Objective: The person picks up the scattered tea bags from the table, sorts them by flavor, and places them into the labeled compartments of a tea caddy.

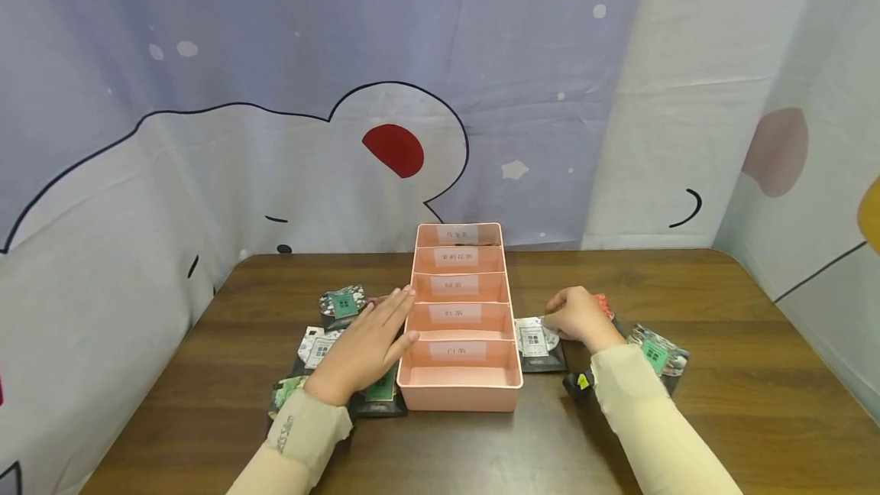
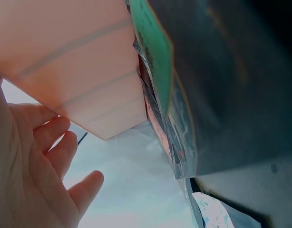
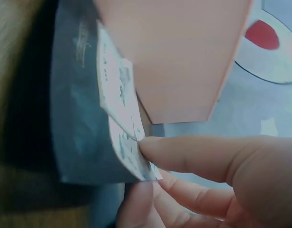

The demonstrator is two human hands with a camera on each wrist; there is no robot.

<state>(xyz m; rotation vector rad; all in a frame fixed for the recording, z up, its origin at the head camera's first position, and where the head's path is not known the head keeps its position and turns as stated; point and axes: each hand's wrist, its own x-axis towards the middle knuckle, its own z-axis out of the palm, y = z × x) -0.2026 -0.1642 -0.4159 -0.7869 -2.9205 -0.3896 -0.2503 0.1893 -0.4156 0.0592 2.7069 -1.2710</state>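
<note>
A long pink box (image 1: 459,397) with several labelled compartments stands at the middle of the table. My left hand (image 1: 367,346) lies along its left wall, fingers extended, fingertips at the rim. To the box's right, my right hand (image 1: 580,317) pinches the edge of a dark tea packet (image 1: 543,361) with a white label. In the right wrist view, thumb and fingers grip one corner of this packet (image 3: 79,118). Beneath and around the left hand lie tea packets, including a green-labelled one (image 1: 380,396) partly hidden against the box.
Left of the box are a green-labelled packet (image 1: 342,304), a white-labelled one (image 1: 312,346) and a leafy green one (image 1: 287,386). On the right lie another green-labelled packet (image 1: 660,357) and a black one (image 1: 576,386). A printed curtain (image 1: 516,98) hangs behind the table (image 1: 467,453).
</note>
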